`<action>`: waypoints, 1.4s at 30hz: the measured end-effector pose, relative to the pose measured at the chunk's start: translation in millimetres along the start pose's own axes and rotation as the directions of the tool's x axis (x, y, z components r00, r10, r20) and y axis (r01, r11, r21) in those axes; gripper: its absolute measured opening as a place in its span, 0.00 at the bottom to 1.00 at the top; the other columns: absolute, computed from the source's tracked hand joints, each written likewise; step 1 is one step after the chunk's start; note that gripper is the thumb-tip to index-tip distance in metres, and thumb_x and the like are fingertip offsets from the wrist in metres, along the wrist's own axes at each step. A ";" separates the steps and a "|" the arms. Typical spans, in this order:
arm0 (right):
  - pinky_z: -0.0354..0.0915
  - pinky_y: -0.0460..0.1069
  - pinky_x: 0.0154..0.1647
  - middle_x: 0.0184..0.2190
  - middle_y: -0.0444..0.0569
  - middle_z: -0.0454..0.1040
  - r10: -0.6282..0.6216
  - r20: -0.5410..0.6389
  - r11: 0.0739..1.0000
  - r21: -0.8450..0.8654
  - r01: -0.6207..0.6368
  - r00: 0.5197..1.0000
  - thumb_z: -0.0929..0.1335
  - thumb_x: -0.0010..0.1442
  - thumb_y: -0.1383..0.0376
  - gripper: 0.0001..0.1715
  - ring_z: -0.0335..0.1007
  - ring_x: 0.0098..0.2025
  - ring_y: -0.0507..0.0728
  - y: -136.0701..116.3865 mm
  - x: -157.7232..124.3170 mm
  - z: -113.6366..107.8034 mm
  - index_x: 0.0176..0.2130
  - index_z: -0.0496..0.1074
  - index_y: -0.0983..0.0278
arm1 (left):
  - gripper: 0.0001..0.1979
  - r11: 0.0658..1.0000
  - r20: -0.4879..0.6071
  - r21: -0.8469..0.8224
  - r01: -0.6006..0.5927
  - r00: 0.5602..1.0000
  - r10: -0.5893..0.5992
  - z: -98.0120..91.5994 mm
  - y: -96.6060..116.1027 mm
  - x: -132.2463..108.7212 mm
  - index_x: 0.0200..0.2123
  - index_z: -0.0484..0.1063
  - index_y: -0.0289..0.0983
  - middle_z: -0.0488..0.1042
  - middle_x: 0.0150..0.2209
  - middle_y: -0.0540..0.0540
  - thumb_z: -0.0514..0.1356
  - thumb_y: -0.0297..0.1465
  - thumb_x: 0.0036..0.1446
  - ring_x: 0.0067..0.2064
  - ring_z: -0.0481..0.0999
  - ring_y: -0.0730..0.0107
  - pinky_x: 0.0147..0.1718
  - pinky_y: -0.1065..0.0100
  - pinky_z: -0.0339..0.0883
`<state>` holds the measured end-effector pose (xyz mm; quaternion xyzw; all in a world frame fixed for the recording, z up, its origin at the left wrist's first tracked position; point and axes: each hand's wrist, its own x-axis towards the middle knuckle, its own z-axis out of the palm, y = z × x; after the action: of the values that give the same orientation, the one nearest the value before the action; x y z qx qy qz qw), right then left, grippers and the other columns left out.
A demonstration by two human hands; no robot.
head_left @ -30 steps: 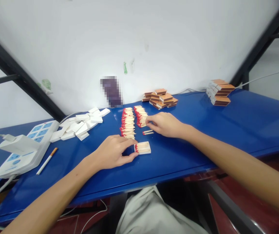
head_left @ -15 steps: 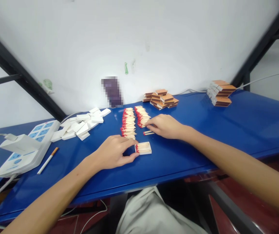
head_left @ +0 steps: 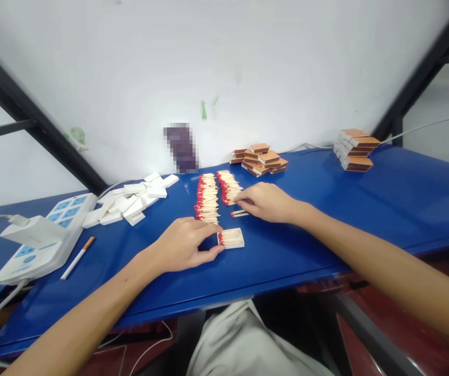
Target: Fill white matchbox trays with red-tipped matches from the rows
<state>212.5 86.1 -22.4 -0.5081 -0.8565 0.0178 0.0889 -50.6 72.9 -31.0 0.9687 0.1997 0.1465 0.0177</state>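
Note:
My left hand [head_left: 187,244] grips the left end of a small white matchbox tray [head_left: 235,238] between thumb and fingers. Inside the tray lie several red-headed matches, heads to the left. Thumb and forefinger of my right hand [head_left: 265,202] are pinched at the near end of the right row of matches [head_left: 228,186]; what exactly sits between the fingertips is partly hidden. A few loose matches [head_left: 240,213] stick out from under that hand. A longer row of matches [head_left: 207,198] lies just beyond my left hand.
White trays [head_left: 130,201] are heaped at the left, near a power strip [head_left: 47,235] and a cigarette [head_left: 77,258]. Brown matchbox sleeves [head_left: 261,159] are piled by the wall, with more boxes [head_left: 355,150] stacked farther right. A blurred dark rectangle [head_left: 182,148] leans there. The blue table [head_left: 306,256] has a near edge.

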 end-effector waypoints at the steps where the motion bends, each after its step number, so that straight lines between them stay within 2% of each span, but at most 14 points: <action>1: 0.58 0.47 0.35 0.42 0.48 0.81 0.001 0.003 1.000 0.004 -0.001 1.000 0.60 0.70 0.60 0.19 0.75 0.41 0.58 0.1 0.1 0.4 0.47 0.79 0.56 | 0.14 1.000 0.004 0.000 0.001 1.000 -0.001 -0.1 0.1 0.0 0.48 0.75 0.36 0.81 0.36 0.49 0.60 0.37 0.65 0.29 0.76 0.68 0.34 0.65 0.64; 4: 0.58 0.47 0.36 0.43 0.48 0.81 -0.004 0.018 1.000 0.019 0.004 1.000 0.61 0.69 0.61 0.19 0.75 0.43 0.58 0.2 0.4 1.9 0.49 0.78 0.57 | 0.14 1.000 0.011 -0.002 0.004 1.000 -0.004 -0.2 0.6 0.2 0.49 0.74 0.36 0.81 0.34 0.49 0.60 0.37 0.65 0.28 0.76 0.68 0.33 0.65 0.64; 11: 0.59 0.47 0.37 0.41 0.49 0.81 -0.023 0.033 0.999 0.048 0.021 0.999 0.62 0.69 0.62 0.17 0.75 0.41 0.58 0.2 0.1 2.8 0.47 0.79 0.59 | 0.14 1.000 0.009 0.005 -0.003 1.000 0.003 1.1 -0.2 -0.1 0.48 0.74 0.36 0.81 0.36 0.49 0.59 0.37 0.65 0.29 0.77 0.68 0.34 0.65 0.64; 20: 0.62 0.47 0.40 0.40 0.50 0.81 -0.041 0.003 0.997 0.059 0.041 0.999 0.63 0.68 0.63 0.15 0.76 0.42 0.58 0.6 0.4 4.9 0.46 0.78 0.60 | 0.13 1.000 -0.002 0.006 -0.005 1.000 0.005 2.3 -1.2 -0.8 0.47 0.74 0.36 0.81 0.35 0.48 0.58 0.37 0.65 0.28 0.76 0.68 0.34 0.65 0.64; 28: 0.64 0.48 0.43 0.44 0.50 0.81 -0.026 0.005 0.997 0.069 0.025 1.000 0.63 0.68 0.62 0.17 0.76 0.45 0.59 1.1 0.2 7.1 0.52 0.77 0.58 | 0.14 1.000 0.004 0.010 -0.007 1.000 0.007 2.3 -1.0 -0.6 0.48 0.74 0.36 0.81 0.33 0.49 0.58 0.38 0.65 0.29 0.77 0.68 0.34 0.66 0.63; 42: 0.63 0.48 0.43 0.44 0.49 0.81 -0.043 0.030 0.996 0.078 0.041 0.999 0.63 0.67 0.63 0.18 0.75 0.45 0.59 0.8 -0.1 5.4 0.52 0.76 0.58 | 0.14 1.000 0.005 0.027 -0.006 1.000 0.005 0.6 0.3 -0.2 0.47 0.74 0.36 0.81 0.34 0.49 0.57 0.38 0.66 0.29 0.77 0.69 0.34 0.66 0.66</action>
<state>212.3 86.8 -27.8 -0.4858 -0.8670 0.0569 0.0953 -50.5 72.6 -31.7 0.9698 0.1990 0.1412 0.0047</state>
